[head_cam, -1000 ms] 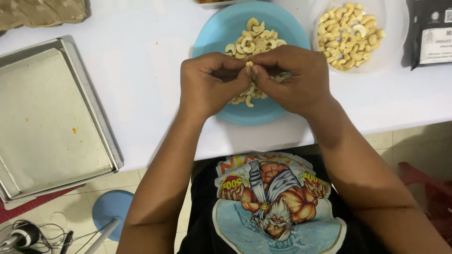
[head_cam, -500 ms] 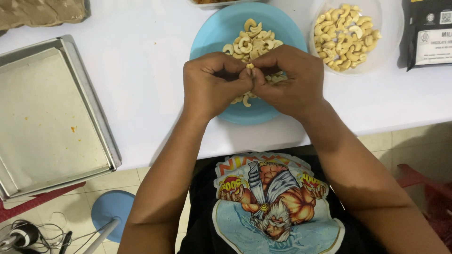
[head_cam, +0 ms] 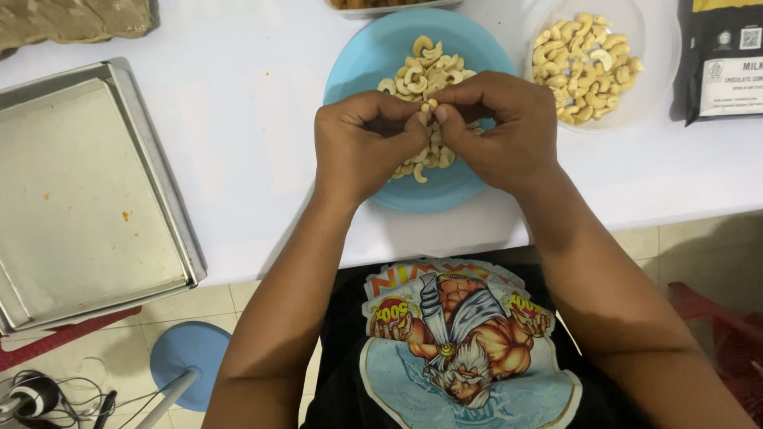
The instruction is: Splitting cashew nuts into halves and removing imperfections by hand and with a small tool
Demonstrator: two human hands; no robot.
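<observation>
1. The white table [head_cam: 238, 143] fills the upper part of the view, and everything else rests on it.
2. A metal baking tray [head_cam: 87, 199] sits at the left, overhanging the table's near edge; it holds only a few small orange crumbs.
3. The blue plate [head_cam: 358, 63] lies in the middle, carrying a loose heap of cashew pieces [head_cam: 425, 59]. Both hands hover directly above its near half.
4. A clear bowl [head_cam: 660, 48] stands just right of the plate, holding whole cashews [head_cam: 588, 63]. A dark pouch [head_cam: 719, 59] lies at the far right, and a crumpled brown bag [head_cam: 71, 20] at the top left.
5. The left hand [head_cam: 362, 147] is curled, with thumb and forefinger pinched on one end of a single cashew [head_cam: 430, 104].
6. The right hand [head_cam: 501, 127] mirrors it, fingers clenched and fingertips gripping the other end of the same nut, so the 2 hands meet at the fingertips.
7. Compared with 1 second ago, the hands have barely shifted; their grip over the plate is the same, and the nut between the fingertips is in the same spot. It reads as steady pressure on 1 nut, with no sign that it has parted yet.
8. The heap on the plate looks unchanged across those pictures, so nothing new has dropped onto it.
</observation>
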